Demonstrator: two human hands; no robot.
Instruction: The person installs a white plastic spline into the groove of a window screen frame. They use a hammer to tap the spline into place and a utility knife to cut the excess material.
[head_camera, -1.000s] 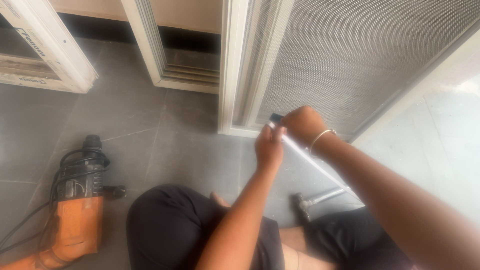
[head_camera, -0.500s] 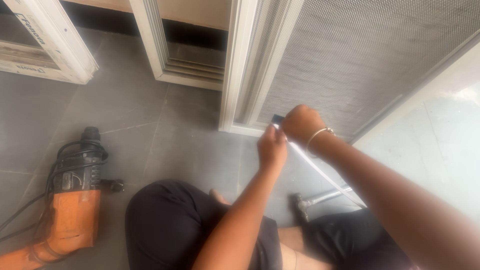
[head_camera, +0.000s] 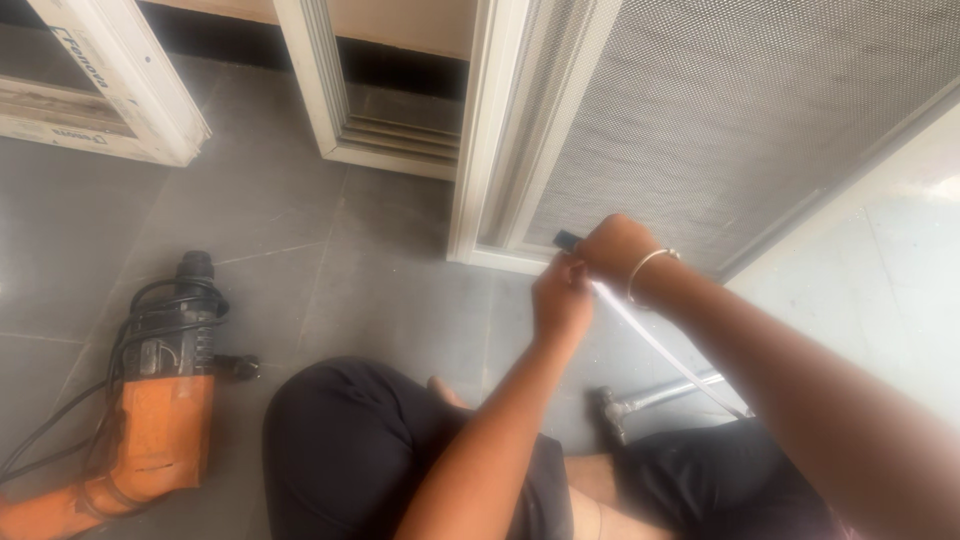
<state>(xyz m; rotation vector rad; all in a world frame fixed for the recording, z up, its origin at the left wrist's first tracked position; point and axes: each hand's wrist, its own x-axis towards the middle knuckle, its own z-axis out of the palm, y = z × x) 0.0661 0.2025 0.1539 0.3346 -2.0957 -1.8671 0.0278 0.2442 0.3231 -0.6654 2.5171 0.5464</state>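
My right hand (head_camera: 615, 250), a thin bangle on its wrist, is closed around the upper end of a long white tube (head_camera: 655, 345) with a small dark tip (head_camera: 567, 240). My left hand (head_camera: 562, 300) pinches the same tube just below the right hand. The tube slants down to the right toward a metal rod-like tool (head_camera: 650, 395) lying on the floor by my legs. The dark tip is close to the bottom corner of a white-framed mesh screen panel (head_camera: 720, 120).
An orange and black power drill (head_camera: 160, 400) with a coiled black cord lies on the grey tiled floor at left. White window frames (head_camera: 120, 90) lean at the back. My knees in dark clothing (head_camera: 350, 450) fill the bottom centre.
The view has shifted slightly, so the drill appears lower and further left. Both hands keep their hold on the tube near the screen's corner.
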